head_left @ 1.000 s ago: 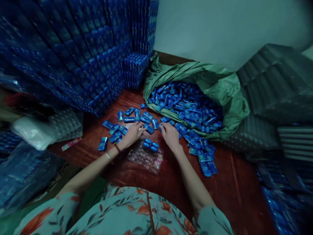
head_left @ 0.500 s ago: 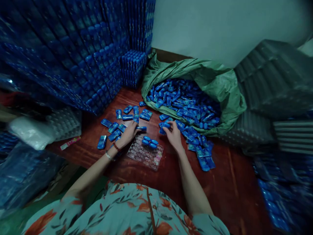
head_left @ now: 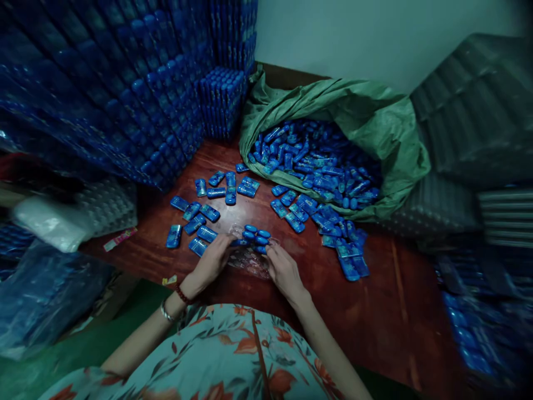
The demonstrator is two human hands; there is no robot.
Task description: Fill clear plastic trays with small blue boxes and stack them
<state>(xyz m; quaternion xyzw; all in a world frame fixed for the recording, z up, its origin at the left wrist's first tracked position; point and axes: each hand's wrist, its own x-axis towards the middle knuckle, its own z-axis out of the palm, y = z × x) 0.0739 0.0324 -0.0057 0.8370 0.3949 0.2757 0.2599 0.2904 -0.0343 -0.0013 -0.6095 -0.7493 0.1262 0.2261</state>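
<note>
Fingers on the left hand (head_left: pixel 214 258) pinch a blue pack (head_left: pixel 239 242) right over that clear tray (head_left: pixel 251 265); right hand (head_left: pixel 286 273) is at another pack (head_left: pixel 259 250), honestly can't tell if gripped.

Glossy blue packs (head_left: pixel 261 240) sit clustered, oval ends up, on clear dimpled tray (head_left: pixel 252 265); tray flat on surface (head_left: pixel 358 316).

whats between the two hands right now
In the head view, a clear tray lies between the left hand and right hand, with blue packs clustered at its far side, by the fingertips.
</note>
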